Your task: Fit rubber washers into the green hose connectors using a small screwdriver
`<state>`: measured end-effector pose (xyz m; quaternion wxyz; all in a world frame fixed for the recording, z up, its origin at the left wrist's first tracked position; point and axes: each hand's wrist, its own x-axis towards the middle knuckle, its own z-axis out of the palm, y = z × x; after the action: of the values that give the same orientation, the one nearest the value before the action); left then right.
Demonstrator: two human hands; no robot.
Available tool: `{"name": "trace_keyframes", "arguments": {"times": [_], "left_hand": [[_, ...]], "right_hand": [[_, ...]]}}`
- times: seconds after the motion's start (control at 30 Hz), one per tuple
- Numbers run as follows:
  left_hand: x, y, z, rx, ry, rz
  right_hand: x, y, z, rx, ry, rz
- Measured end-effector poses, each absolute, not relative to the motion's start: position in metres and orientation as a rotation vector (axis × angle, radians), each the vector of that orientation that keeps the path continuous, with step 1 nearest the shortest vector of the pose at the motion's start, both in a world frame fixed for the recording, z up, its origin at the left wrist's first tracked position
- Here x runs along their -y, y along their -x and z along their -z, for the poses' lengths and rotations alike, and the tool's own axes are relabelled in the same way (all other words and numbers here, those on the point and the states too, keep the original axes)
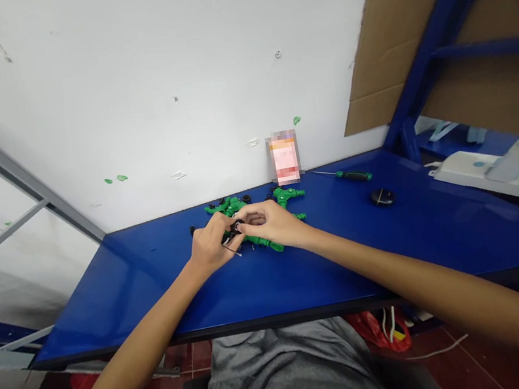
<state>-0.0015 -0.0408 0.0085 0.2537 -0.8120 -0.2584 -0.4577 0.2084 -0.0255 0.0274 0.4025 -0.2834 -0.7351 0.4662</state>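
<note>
L hand (209,246) & R hand (269,223) clamp small blk ring (238,226) over green fittings (262,242).

- The left hand (209,246) and right hand (269,223) sit close together over the green plastic fittings (284,195), which block any low path across the bench's middle.
- Along the blue workbench top (426,239), a hand can pass between the fittings and the near edge.
- Rightward, a green-handled screwdriver (354,175) and a black round object (382,197) stand in the way.
- Farther right, a white power strip (489,172) obstructs the corner.
- Behind, the white wall (174,102) stops any reach.
</note>
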Motion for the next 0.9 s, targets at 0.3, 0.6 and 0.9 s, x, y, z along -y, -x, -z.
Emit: {"name": "trace_keyframes", "arguments": {"times": [0.3, 0.6, 0.9], "left_hand": [[0.038, 0.008, -0.002, 0.662, 2.233, 1.070], [0.036, 0.005, -0.005, 0.777, 2.288, 1.237], [0.045, 0.004, -0.024, 0.883, 2.473, 1.467]], "right_hand": [[0.025, -0.213, -0.032, 1.923, 0.838, -1.055], [0.019, -0.215, -0.031, 1.904, 0.775, -1.224], [0.017, -0.223, -0.040, 1.823, 0.664, -1.431]]}}
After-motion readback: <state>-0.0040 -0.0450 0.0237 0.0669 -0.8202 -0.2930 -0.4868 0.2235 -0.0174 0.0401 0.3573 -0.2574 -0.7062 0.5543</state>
